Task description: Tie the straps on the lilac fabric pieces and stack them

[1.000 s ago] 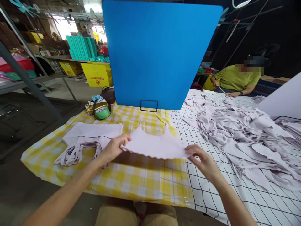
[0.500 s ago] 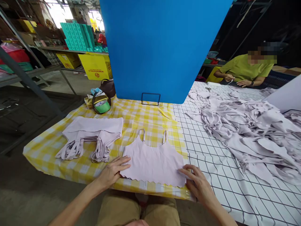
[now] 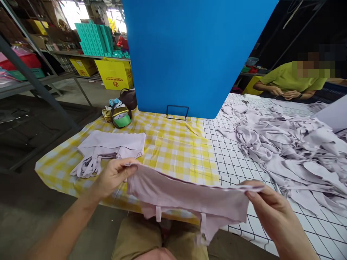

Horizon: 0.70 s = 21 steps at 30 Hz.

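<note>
A pale lilac camisole top [image 3: 187, 195] hangs stretched between my two hands, raised over the table's front edge. Its wavy hem is uppermost and its thin straps dangle below. My left hand [image 3: 116, 175] pinches one hem corner between thumb and fingers. At the opposite corner, my right hand [image 3: 271, 202] is closed on the fabric in the same way. Left of the camisole lies a neat stack of matching camisoles [image 3: 114, 142], straps toward me; my left forearm and hand partly overlap its near edge.
A yellow checked cloth [image 3: 173, 148] covers the left tabletop, a white grid cloth [image 3: 226, 159] the right. A large blue board [image 3: 195, 57] stands ahead. Loose lilac garments [image 3: 295, 151] are heaped at right. Green tape [image 3: 121, 120] lies beyond the stack. A co-worker [image 3: 292, 83] sits at far right.
The camisole lay flat with its straps away from me and my hands resting on its lower corners. Now it is lifted and flipped, hem up, gripped by both hands.
</note>
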Each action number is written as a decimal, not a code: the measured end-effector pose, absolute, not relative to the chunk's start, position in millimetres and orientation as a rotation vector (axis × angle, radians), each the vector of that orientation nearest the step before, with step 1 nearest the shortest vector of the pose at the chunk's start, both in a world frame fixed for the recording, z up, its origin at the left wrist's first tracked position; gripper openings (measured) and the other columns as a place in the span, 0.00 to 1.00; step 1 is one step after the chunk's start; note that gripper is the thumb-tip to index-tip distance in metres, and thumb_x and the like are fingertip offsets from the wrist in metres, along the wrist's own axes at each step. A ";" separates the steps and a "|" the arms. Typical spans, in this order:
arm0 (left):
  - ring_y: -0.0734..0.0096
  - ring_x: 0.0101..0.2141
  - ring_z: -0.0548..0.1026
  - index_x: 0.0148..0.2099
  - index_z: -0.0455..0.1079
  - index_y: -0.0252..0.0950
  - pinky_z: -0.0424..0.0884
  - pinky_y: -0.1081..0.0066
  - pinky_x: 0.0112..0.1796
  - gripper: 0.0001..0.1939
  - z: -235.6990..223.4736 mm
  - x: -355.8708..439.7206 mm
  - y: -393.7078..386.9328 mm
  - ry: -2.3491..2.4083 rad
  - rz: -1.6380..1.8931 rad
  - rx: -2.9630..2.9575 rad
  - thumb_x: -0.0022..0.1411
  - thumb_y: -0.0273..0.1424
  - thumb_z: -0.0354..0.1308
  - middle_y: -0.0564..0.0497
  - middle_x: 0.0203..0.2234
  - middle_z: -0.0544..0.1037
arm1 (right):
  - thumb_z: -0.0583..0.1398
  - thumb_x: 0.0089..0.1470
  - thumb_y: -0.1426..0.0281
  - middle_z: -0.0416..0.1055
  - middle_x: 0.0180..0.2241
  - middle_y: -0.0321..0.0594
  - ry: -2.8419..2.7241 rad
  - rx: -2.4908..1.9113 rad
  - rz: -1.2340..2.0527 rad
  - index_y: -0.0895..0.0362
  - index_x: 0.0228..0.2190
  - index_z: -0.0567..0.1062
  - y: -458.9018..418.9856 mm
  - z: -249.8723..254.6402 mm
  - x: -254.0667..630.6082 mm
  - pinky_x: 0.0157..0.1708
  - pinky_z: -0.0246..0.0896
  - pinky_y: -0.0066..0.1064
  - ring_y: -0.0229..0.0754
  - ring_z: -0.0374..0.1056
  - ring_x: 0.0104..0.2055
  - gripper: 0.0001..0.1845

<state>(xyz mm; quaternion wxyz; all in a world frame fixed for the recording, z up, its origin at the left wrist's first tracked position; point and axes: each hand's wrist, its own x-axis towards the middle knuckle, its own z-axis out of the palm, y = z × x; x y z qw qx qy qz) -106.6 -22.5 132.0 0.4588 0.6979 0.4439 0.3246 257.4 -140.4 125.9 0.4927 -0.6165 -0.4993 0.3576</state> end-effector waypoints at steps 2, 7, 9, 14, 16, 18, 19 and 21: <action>0.68 0.28 0.71 0.32 0.72 0.35 0.67 0.75 0.28 0.16 131.4 -100.5 -13.5 1.099 0.833 1.682 0.53 0.43 0.54 0.51 0.25 0.75 | 0.60 0.48 0.57 0.73 0.31 0.44 -1.182 -1.538 0.953 0.53 0.32 0.76 -128.5 129.5 256.4 0.28 0.67 0.33 0.46 0.68 0.33 0.14; 0.74 0.23 0.64 0.24 0.65 0.34 0.60 0.76 0.25 0.17 82.5 -71.8 22.4 1.218 0.622 1.817 0.55 0.42 0.49 0.55 0.18 0.65 | 0.58 0.45 0.52 0.71 0.26 0.41 -1.215 -1.735 1.061 0.57 0.29 0.73 -83.9 88.3 253.7 0.27 0.64 0.31 0.42 0.66 0.29 0.21; 0.75 0.21 0.62 0.22 0.61 0.35 0.57 0.76 0.24 0.16 60.4 -59.4 35.4 1.382 0.494 1.920 0.57 0.38 0.47 0.56 0.16 0.62 | 0.57 0.43 0.52 0.66 0.19 0.36 -1.237 -1.900 1.008 0.57 0.23 0.70 -69.5 64.3 253.4 0.21 0.59 0.29 0.38 0.62 0.22 0.20; 0.72 0.24 0.66 0.23 0.62 0.35 0.56 0.75 0.26 0.14 38.3 -38.9 53.5 1.585 0.453 1.979 0.59 0.32 0.46 0.54 0.19 0.68 | 0.53 0.44 0.57 0.54 0.12 0.29 -1.246 -2.107 0.813 0.54 0.17 0.61 -50.8 34.0 256.4 0.15 0.47 0.27 0.34 0.52 0.15 0.15; 0.70 0.26 0.69 0.24 0.65 0.35 0.57 0.75 0.28 0.13 37.3 -34.7 57.7 1.655 0.432 2.000 0.60 0.31 0.47 0.51 0.21 0.72 | 0.54 0.43 0.60 0.54 0.12 0.29 -1.263 -2.152 0.715 0.54 0.15 0.59 -46.3 32.7 257.3 0.18 0.47 0.27 0.35 0.53 0.16 0.14; 0.67 0.29 0.71 0.27 0.67 0.35 0.59 0.74 0.30 0.13 36.0 -31.5 61.6 1.711 0.406 2.019 0.61 0.30 0.47 0.48 0.25 0.75 | 0.54 0.43 0.62 0.54 0.12 0.30 -1.279 -2.188 0.621 0.54 0.14 0.58 -41.8 32.8 257.0 0.20 0.47 0.28 0.36 0.53 0.19 0.14; 0.66 0.31 0.72 0.28 0.69 0.35 0.60 0.73 0.31 0.12 35.0 -30.1 63.4 1.731 0.396 2.029 0.61 0.30 0.47 0.47 0.26 0.76 | 0.54 0.43 0.63 0.55 0.13 0.31 -1.284 -2.203 0.580 0.54 0.14 0.57 -39.5 32.8 256.4 0.21 0.47 0.28 0.37 0.54 0.20 0.14; 0.64 0.33 0.74 0.32 0.71 0.35 0.62 0.72 0.32 0.13 33.2 -27.7 65.8 1.758 0.381 2.051 0.62 0.31 0.47 0.45 0.29 0.77 | 0.54 0.44 0.64 0.56 0.14 0.32 -1.289 -2.232 0.518 0.53 0.14 0.57 -35.0 33.6 254.5 0.23 0.47 0.28 0.38 0.55 0.21 0.14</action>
